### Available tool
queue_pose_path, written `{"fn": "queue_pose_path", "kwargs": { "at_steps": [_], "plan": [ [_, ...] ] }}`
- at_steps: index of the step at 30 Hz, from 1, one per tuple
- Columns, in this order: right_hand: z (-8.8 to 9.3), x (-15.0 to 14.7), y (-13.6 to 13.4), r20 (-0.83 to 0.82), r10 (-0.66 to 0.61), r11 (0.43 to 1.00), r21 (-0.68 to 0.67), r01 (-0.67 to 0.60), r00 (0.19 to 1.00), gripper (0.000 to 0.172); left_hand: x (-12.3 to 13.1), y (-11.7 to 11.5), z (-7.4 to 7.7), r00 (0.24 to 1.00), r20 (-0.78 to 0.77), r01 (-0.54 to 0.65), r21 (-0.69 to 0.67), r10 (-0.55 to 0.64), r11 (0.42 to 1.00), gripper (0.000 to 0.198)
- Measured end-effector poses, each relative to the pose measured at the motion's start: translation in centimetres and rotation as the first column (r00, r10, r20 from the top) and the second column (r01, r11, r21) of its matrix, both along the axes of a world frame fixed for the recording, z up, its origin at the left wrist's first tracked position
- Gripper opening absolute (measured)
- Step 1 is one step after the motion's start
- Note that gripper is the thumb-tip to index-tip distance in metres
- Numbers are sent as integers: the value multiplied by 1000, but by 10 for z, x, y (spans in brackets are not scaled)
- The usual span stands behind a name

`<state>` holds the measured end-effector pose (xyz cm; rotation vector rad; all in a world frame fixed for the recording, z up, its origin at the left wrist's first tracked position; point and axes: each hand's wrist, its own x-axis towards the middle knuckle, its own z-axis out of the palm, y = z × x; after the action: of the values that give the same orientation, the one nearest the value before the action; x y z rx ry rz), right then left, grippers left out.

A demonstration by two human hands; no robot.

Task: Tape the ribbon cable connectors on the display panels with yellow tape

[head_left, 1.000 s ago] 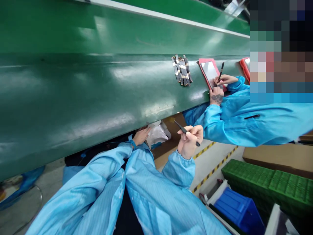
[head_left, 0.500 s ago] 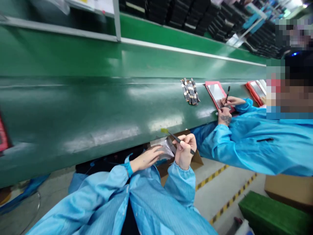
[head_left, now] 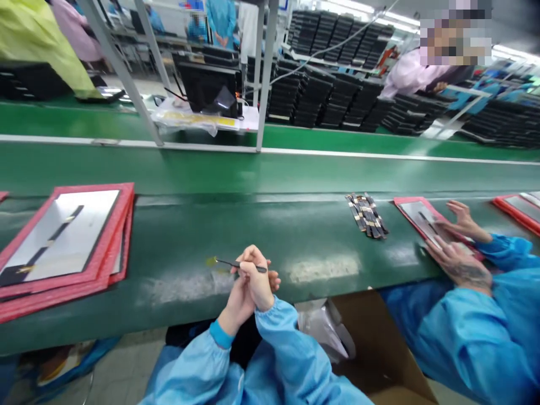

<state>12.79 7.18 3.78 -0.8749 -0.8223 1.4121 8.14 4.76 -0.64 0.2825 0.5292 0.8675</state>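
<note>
The fingers of my right hand (head_left: pixel 258 279) pinch tweezers (head_left: pixel 228 262), yellow film (head_left: pixel 211 261) at their tip, over the table (head_left: pixel 181 230) by its near edge. My left hand (head_left: pixel 239 301) is partly hidden; I can't make out its grip. Strips (head_left: pixel 368 216) lie toward the far edge.

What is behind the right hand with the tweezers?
The left hand: its wrist side and a few fingertips show past the right hand. The left palm is covered, so I cannot tell whether it holds anything.
</note>
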Motion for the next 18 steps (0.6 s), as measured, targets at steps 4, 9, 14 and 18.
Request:
{"fn": "queue_pose_path", "kwargs": {
  "at_steps": [4,9,14,18],
  "plan": [
    [-7,12,-4,12,-63,998,-18,63,998,13,9,-2,-1,1000,5,16,12,-16,1000,49],
    [-7,21,-8,-10,-95,995,-17,94,995,14,14,-4,-5,1000,-26,11,-5,-11,1000,46],
    [-9,18,-6,-19,-70,997,-23,70,997,14,12,-4,-6,1000,-12,8,-10,-8,1000,42],
    [-12,19,-3,-90,-73,997,-28,71,993,17,10,-3,-1,1000,-15,12,19,-12,1000,38]
  ]
}}
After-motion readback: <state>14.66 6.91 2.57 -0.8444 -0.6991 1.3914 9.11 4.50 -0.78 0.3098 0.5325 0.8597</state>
